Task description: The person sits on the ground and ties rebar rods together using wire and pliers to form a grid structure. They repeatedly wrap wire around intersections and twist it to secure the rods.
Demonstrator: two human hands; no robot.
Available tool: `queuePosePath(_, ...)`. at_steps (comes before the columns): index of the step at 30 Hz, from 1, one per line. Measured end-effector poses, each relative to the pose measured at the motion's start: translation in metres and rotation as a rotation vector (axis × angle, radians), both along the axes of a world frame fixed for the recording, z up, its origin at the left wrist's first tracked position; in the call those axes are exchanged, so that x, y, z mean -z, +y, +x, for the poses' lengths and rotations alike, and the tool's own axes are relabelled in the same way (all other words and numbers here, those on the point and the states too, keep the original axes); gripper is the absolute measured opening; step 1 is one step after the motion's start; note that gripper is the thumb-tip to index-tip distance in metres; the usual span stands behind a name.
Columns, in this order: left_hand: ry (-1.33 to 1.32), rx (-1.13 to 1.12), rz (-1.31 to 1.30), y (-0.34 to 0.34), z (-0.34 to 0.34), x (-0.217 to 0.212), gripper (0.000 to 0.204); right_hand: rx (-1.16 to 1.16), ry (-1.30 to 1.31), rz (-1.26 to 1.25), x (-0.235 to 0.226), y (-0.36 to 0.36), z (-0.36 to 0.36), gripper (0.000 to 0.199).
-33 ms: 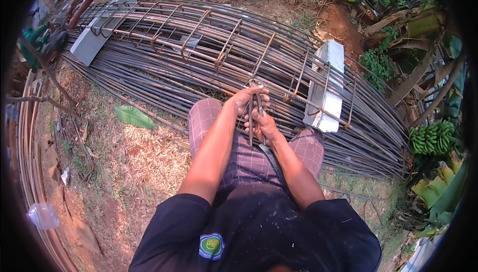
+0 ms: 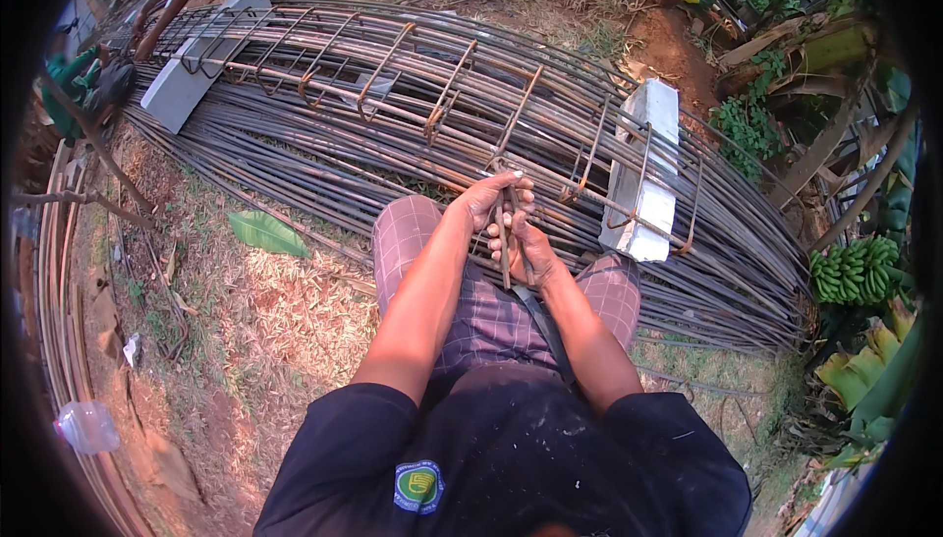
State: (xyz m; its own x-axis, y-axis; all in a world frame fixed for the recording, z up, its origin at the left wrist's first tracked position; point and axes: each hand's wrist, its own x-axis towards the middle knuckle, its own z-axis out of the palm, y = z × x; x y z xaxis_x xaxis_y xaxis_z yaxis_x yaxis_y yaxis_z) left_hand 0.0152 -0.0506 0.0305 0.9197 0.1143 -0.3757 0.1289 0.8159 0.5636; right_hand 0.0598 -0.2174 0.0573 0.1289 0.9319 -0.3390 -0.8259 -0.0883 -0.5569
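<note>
Both my hands meet above my lap, close to the near side of a rusty rebar cage (image 2: 447, 90) with square stirrups. A dark metal pair of pincers (image 2: 506, 260) is between them, its handles pointing down toward me. My left hand (image 2: 491, 198) is closed around the upper end, and its fingers hide the jaws. Lower down, my right hand (image 2: 526, 250) wraps the handles. Whether a thin wire is also in my fingers, I cannot make out.
The cage rests on a white block (image 2: 645, 169) at right and a grey block (image 2: 192, 70) at left. Beneath lie many long steel bars (image 2: 265, 134). Two other people work at the far left, one's arm (image 2: 162, 11) reaching to the bars. Green bananas (image 2: 853, 272) hang at right.
The pincers' handles have swung closer together and tilted slightly, with their lower ends now a little to the right. My hands stay in nearly the same place.
</note>
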Motion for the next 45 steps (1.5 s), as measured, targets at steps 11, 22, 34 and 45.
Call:
queuePosePath(11,0.225,-0.562,-0.117,-0.039,0.061,-0.016,0.037,-0.148,-1.817,-0.883,-0.096,-0.021,-0.024,0.085)
queuePosePath(22,0.324,-0.582,-0.015,-0.036,0.058,-0.019,0.042,-0.027,-1.985,-0.817,-0.074,-0.024,-0.028,0.068)
queuePosePath(34,-0.11,-0.252,-0.274,-0.027,0.01,-0.013,0.03,-0.102,-0.126,-0.294,-0.059,-0.027,-0.001,0.048)
queuePosePath(45,0.393,-0.466,0.09,-0.046,0.044,-0.017,0.039,-0.225,-1.827,-0.842,-0.057,-0.019,-0.014,0.063)
